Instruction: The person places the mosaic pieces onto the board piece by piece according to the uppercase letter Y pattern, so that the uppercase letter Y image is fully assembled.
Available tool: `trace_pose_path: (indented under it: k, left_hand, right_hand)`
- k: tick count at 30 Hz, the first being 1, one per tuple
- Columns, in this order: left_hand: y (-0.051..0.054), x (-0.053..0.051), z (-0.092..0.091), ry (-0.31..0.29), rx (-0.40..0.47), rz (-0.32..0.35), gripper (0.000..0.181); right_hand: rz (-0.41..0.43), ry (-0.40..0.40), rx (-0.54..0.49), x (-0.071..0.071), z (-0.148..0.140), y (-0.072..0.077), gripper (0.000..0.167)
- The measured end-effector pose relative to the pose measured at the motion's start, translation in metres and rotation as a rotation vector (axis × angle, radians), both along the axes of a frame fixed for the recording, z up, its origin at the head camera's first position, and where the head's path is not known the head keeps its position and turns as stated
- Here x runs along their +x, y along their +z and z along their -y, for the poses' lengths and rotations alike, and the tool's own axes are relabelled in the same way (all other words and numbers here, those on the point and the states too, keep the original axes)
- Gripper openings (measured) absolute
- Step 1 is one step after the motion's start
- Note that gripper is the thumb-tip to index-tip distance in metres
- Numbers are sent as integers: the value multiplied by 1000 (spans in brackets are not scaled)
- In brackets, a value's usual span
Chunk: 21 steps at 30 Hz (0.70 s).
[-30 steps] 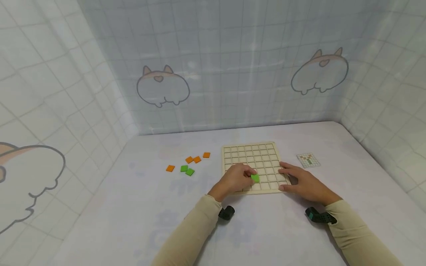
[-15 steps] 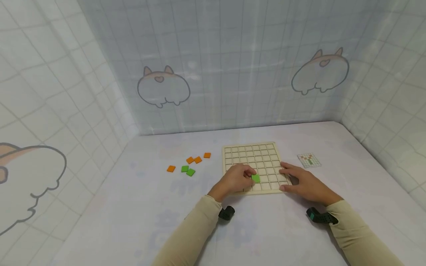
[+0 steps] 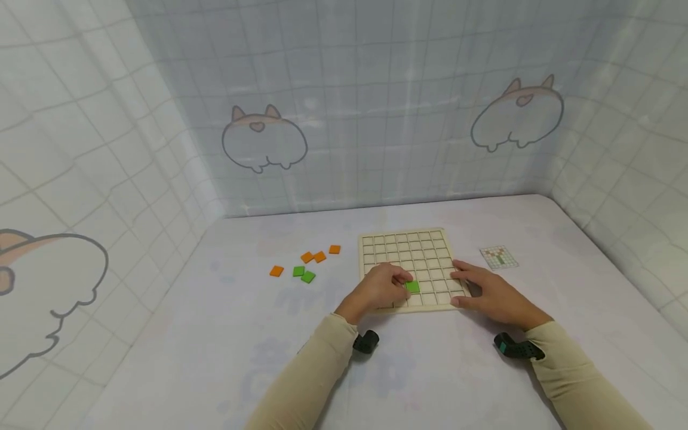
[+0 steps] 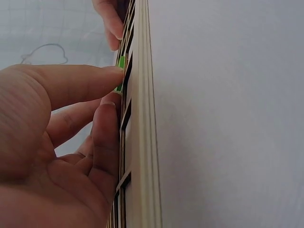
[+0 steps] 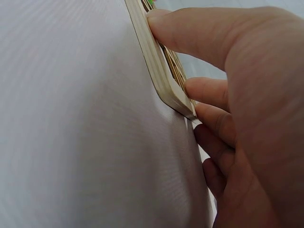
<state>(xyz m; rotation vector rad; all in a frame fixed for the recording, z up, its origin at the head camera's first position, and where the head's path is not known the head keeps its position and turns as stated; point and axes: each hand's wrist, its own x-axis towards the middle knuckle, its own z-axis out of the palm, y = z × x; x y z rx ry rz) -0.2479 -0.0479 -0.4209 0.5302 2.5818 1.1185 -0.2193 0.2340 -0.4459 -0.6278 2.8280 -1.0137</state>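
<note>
Our left hand (image 3: 380,285) pinches a green tile (image 3: 412,287), outspread right hand (image 3: 495,295) touching the grid board (image 3: 421,257)'s right edge, worktop (image 3: 430,370) stretching nearer us.

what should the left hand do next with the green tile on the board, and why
Probably a light press down with the left hand on the green tile. The tile looks squared up with the lines of the gridded board, and the right hand rests on the board's edge. Whether the tile lies fully flat is hard to tell.
</note>
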Motion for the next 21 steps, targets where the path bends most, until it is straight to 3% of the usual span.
trace_pose_path:
  k: [13, 21]
  left_hand:
    - [2, 2, 0, 30, 2, 34, 25]
    - [1, 4, 5, 51, 110, 41, 28]
  right_hand:
    - [1, -3, 10, -2, 1, -1, 74]
    - [-6, -8, 13, -3, -1, -4, 72]
